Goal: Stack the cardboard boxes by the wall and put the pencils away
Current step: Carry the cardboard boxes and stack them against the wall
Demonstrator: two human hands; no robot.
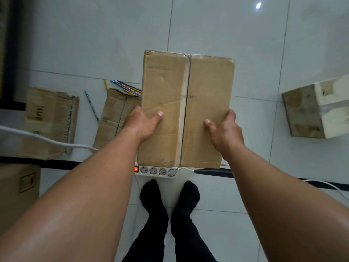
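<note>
A taped brown cardboard box (188, 87) is held up in front of me above the tiled floor. My left hand (143, 125) grips its left side with the thumb on top. My right hand (224, 131) grips its right side the same way. Several coloured pencils (126, 87) lie on the floor behind a worn cardboard box (115, 118), partly hidden by the held box. One blue pencil (91, 105) lies apart, left of them. Another battered cardboard box (51, 120) lies further left.
A white power strip (156, 171) with a lit red switch lies just ahead of my feet, its white cable (37, 138) running left. A pale taped box (319, 108) sits at right. A large brown box (18, 190) stands at lower left. A dark strip crosses the floor.
</note>
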